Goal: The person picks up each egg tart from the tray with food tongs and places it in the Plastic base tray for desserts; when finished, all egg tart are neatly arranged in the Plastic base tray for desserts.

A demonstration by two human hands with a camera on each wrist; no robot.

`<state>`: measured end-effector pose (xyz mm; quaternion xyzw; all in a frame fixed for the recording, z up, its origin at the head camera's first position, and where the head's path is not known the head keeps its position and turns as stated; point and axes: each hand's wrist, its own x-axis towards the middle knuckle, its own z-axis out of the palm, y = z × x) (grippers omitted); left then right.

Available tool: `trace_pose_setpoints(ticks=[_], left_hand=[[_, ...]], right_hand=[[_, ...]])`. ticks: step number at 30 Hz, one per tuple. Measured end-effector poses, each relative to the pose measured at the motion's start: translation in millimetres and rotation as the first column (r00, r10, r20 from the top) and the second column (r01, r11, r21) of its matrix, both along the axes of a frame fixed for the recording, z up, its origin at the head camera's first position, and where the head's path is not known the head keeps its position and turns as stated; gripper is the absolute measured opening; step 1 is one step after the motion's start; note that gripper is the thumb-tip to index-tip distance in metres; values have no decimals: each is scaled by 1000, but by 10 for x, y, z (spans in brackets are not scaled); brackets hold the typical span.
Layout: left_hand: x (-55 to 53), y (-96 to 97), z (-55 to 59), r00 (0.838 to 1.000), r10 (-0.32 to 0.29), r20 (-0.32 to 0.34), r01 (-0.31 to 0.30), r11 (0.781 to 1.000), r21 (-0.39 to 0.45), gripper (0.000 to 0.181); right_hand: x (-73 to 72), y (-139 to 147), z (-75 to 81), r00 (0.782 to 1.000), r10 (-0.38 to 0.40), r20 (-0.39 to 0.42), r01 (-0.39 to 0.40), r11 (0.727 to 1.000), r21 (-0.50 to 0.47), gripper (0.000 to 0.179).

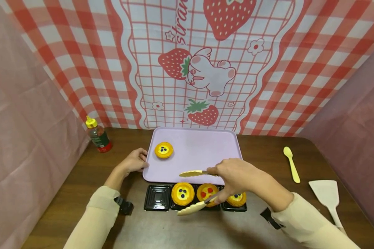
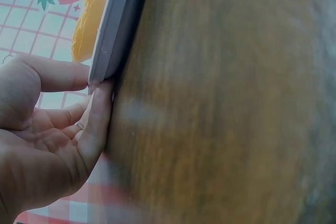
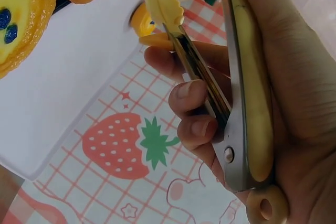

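My left hand point(image 1: 136, 160) pinches the left edge of a lilac tray point(image 1: 202, 145), thumb and fingers at its rim in the left wrist view. An egg tart point(image 1: 163, 150) with blueberries lies on the tray's left part. In my right hand point(image 1: 238, 176) I hold cream-tipped tongs point(image 1: 191, 209), their arms spread wide. One tip hangs over the tray, the other near the front of a black sectioned container point(image 1: 157, 197). That container holds a blueberry tart point(image 1: 183, 194), a red-berry tart point(image 1: 207, 190) and, partly behind my hand, another blueberry tart point(image 1: 239, 199). Its leftmost section holds no tart.
A squeeze bottle point(image 1: 100, 138) with a yellow cap stands at the back left. On the right lie a yellow spoon point(image 1: 291, 164) and a white spatula point(image 1: 325, 195). A checked strawberry cloth point(image 1: 202, 69) hangs behind the table.
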<state>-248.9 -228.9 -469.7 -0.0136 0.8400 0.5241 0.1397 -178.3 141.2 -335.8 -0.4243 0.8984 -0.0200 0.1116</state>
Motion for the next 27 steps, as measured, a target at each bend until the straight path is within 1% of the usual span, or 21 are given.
trace_pose_setpoints(ticks=[5,8,16,21,27], left_hand=[[2,-3,-3,1000,1,2,-1,1000,2,45],[1,-5,-12,1000,-4,-1,4,1000,1,45],[2,-6,-15,1000,5,0,-5,1000,3,45],[5,-3,-15,1000,8,3,-8,1000,5,45],[2,-5,-25,1000,5,-3,-5,1000,17,45]], right_hand=[[11,73,37,999,-12,42,15,998,-67,86],[4,109,50,999,-19,44,22,997,-79,89],[-16,149,91,1000,-8,3,9,994,-106,93],[-42,148,140,999,3,-38,-9,989,-150,93],[-130,88,228,996,-15,-83,2,987,-160,91]])
